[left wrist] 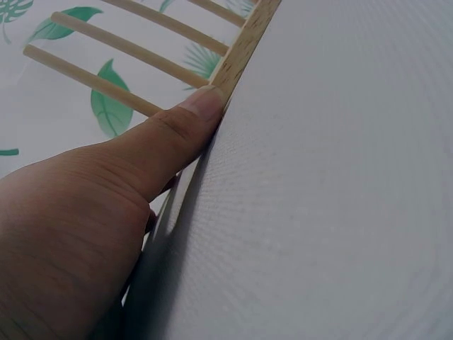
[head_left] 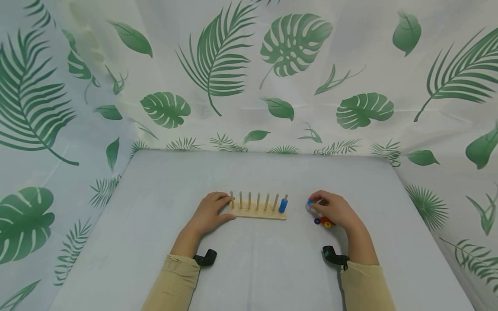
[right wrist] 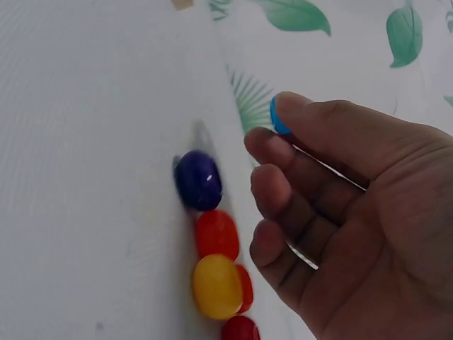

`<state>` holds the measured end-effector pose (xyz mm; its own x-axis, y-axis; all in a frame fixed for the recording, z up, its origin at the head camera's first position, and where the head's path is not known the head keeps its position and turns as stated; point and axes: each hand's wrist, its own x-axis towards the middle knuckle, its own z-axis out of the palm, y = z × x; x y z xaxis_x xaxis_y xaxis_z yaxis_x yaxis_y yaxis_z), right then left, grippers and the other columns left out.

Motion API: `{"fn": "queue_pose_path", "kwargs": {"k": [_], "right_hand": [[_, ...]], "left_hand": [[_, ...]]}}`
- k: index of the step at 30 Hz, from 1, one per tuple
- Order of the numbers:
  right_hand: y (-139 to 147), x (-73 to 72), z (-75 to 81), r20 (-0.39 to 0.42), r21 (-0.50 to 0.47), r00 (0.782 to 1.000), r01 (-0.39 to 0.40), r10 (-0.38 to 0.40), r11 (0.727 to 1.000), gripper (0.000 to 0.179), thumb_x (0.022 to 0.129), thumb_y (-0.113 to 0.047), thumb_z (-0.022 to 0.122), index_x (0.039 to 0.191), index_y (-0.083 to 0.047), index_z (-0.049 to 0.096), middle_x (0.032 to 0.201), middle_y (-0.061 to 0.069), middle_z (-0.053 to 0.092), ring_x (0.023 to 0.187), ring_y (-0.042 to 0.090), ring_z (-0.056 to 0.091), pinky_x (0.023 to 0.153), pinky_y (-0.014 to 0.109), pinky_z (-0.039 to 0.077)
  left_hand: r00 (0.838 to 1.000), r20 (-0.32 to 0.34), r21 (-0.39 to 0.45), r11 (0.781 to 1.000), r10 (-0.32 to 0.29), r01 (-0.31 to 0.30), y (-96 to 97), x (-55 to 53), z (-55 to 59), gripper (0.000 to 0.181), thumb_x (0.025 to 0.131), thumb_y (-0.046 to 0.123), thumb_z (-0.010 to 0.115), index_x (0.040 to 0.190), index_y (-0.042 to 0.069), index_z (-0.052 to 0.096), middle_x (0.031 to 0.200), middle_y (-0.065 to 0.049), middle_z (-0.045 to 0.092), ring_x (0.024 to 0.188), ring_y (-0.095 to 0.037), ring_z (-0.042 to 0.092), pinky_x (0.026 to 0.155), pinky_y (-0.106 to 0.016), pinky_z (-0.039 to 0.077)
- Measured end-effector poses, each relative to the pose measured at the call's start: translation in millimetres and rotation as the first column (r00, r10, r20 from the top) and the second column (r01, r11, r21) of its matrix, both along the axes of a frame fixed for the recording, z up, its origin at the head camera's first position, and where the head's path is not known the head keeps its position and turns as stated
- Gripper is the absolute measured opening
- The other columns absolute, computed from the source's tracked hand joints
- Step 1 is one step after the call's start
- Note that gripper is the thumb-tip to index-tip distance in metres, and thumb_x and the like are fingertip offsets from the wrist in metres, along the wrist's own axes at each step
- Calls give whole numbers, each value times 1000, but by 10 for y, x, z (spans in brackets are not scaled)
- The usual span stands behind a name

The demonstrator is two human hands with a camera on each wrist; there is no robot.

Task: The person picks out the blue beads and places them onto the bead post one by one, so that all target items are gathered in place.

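A wooden peg board [head_left: 256, 213] carries a row of several upright pegs, and blue beads [head_left: 283, 205] are stacked on its rightmost peg. My left hand [head_left: 208, 212] holds the board's left end, its thumb [left wrist: 202, 106] against the front edge and its fingers behind. To the right of the board, my right hand [head_left: 333, 208] pinches a blue bead [right wrist: 278, 120] between thumb and forefinger, above the table. Loose beads lie under that hand: a purple bead [right wrist: 199, 180], a yellow bead [right wrist: 216, 287] and several red beads [right wrist: 217, 234].
A white cloth covers the table [head_left: 253, 263]. Behind it and at both sides hang white curtains [head_left: 241, 52] printed with green leaves. Black wrist cameras [head_left: 206, 258] sit at both sleeve cuffs.
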<state>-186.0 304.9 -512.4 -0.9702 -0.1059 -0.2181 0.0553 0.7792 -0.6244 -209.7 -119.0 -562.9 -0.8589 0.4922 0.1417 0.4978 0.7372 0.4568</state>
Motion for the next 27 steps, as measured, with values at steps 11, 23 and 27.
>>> {"fn": "queue_pose_path", "kwargs": {"k": [11,23,27], "right_hand": [[-133,34,238,-136,-61,989,-65,56,996,28,95,-42,66,117,-25,65,111,-1,69,100,20,62,85,35,54],[-390,37,534,-184,-124,975,-150,126,981,24,95,-39,67,115,-26,67,107,-7,69,93,18,61,84,32,56],[-472,27,561,-179,-156,975,-164,135,974,24,95,-38,67,115,-26,67,107,-7,68,94,18,61,87,34,56]], "left_hand": [[1000,-4,-11,1000,7,-7,5,4,-12,66,87,51,71,140,15,56,140,-6,54,137,-29,44,116,-49,35],[1000,-1,-8,1000,3,-4,3,14,8,65,87,49,71,140,14,56,139,-7,54,137,-31,44,117,-49,34],[1000,-4,-2,1000,0,0,10,16,22,65,87,49,71,140,14,57,139,-7,55,136,-30,44,117,-49,35]]}}
